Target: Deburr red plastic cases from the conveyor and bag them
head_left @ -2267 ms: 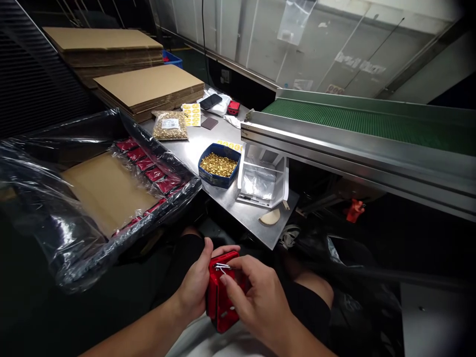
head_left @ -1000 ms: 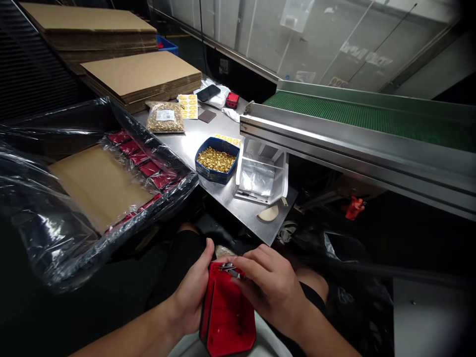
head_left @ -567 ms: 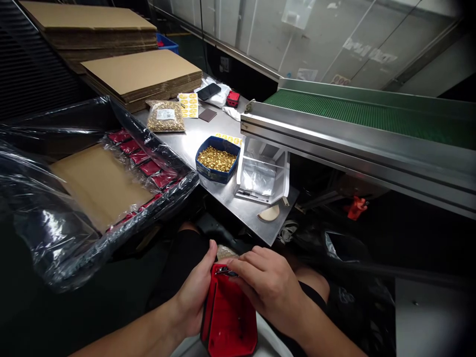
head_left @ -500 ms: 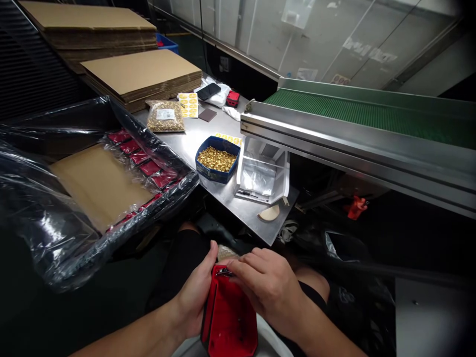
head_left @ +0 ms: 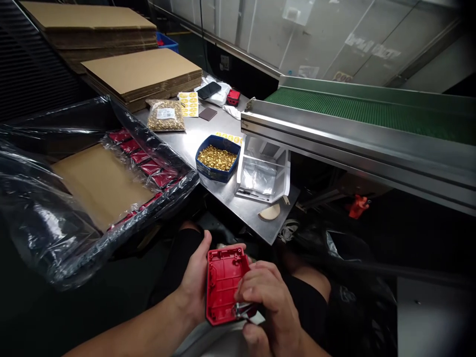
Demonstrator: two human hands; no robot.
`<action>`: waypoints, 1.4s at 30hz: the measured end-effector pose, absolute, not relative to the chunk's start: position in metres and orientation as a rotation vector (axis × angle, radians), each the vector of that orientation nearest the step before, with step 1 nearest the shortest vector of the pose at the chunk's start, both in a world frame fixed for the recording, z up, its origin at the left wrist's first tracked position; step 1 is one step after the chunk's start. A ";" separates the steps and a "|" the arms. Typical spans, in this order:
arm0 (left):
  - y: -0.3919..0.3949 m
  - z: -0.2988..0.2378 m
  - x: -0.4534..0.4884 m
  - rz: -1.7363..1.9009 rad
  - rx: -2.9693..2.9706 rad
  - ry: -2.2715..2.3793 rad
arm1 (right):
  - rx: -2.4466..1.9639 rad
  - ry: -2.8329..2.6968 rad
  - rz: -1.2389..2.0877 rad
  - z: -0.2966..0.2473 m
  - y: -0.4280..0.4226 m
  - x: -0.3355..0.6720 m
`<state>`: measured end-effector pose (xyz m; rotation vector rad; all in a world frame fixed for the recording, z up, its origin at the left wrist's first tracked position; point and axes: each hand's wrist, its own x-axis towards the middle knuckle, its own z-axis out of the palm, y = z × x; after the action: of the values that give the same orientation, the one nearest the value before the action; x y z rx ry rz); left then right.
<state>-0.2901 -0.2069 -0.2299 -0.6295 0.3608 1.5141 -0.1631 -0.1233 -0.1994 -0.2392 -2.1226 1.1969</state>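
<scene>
Over my lap I hold a red plastic housing (head_left: 223, 282), its ribbed inner side turned up toward me. My left hand (head_left: 195, 282) grips its left edge, thumb along the top corner. My right hand (head_left: 266, 297) closes on its lower right corner, where a small shiny metal piece (head_left: 240, 311) shows between my fingers. Ahead on the steel table (head_left: 208, 131) stands a blue tub of small brass parts (head_left: 217, 159).
A plastic-lined crate (head_left: 92, 183) with a cardboard sheet and red parts sits at left. Flat cardboard stacks (head_left: 141, 77) lie behind it. A clear box (head_left: 262, 173) is next to the blue tub. A green conveyor (head_left: 364, 114) runs along the right. A bag of brass parts (head_left: 165, 116) lies farther back.
The red housing has been turned and raised so its inner face now looks up. My right hand moved from its top edge down to its lower right corner.
</scene>
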 end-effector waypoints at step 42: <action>-0.231 -0.234 -0.275 1.368 0.977 1.567 | -1.408 -1.155 2.205 -0.227 -0.078 -0.187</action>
<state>-0.2754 -0.2314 -0.2337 0.9768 1.5671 1.3684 -0.1871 -0.0784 -0.2269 -1.4081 -1.1552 2.2052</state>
